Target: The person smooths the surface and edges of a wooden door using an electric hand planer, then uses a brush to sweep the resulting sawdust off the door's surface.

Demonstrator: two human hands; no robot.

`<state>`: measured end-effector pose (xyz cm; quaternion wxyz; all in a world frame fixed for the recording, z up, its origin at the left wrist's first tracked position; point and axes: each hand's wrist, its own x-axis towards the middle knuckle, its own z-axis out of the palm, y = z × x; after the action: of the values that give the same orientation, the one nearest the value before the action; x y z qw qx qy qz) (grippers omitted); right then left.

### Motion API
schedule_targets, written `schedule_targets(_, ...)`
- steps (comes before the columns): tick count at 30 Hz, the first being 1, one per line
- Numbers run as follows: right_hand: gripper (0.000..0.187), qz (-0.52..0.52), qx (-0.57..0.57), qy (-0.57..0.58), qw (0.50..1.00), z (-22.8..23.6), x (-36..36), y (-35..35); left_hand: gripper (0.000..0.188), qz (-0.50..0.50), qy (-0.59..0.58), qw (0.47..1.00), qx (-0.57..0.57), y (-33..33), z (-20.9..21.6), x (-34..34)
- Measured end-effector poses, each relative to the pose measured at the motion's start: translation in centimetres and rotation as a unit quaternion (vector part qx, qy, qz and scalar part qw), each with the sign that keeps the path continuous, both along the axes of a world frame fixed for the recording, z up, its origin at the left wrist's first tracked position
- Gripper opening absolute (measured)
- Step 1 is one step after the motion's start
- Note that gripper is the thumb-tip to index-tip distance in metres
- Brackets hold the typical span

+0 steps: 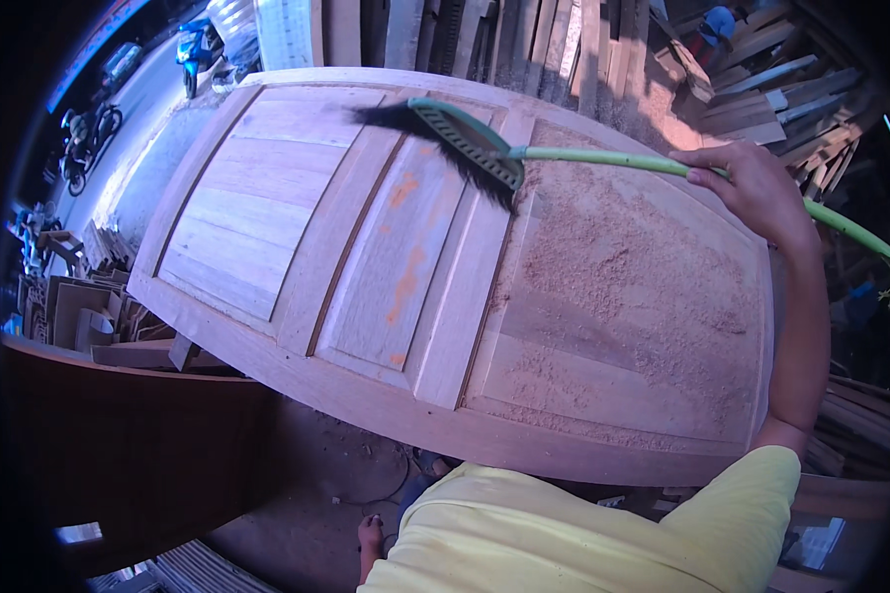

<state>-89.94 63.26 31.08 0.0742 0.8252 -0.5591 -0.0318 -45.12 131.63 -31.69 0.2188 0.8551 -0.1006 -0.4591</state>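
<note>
My right hand (756,188) is closed around the green handle of a broom (593,156). The broom's black bristles hang over the far middle of a wooden panel door (554,445), and the bristle tips are smeared by motion. Sawdust (613,267) covers the door's right panel thickly, while the left panel (257,188) shows mostly bare wood. Orange patches (403,287) mark the narrow middle panel. Low beside my body, away from the door, my left hand (370,534) hangs with its fingers curled; what they hold, if anything, is too small to make out.
Planks (544,44) lean behind the door, and more timber (761,94) lies piled at the far right, near another person (719,25). A dark brown panel (138,445) stands at the near left. Wood offcuts (79,316) sit left of the door. Motorbikes (193,49) line the road beyond.
</note>
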Motion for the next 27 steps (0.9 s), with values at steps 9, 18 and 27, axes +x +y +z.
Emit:
schedule_targets(9,0.027,0.082,0.282,0.143,0.945,-4.7,3.7,-4.9,0.027,0.002,-0.005,1.0,-0.011,-3.7,-0.2,1.5)
schedule_targets(18,0.027,-0.114,-0.371,0.143,0.911,-13.9,-2.9,-27.5,0.031,0.016,-0.118,0.99,-0.068,-11.5,6.2,2.5)
schedule_targets(27,0.036,0.16,-0.01,-0.177,0.971,-12.1,7.9,-5.1,0.044,-0.071,-0.089,0.982,0.153,-0.2,4.5,0.0)
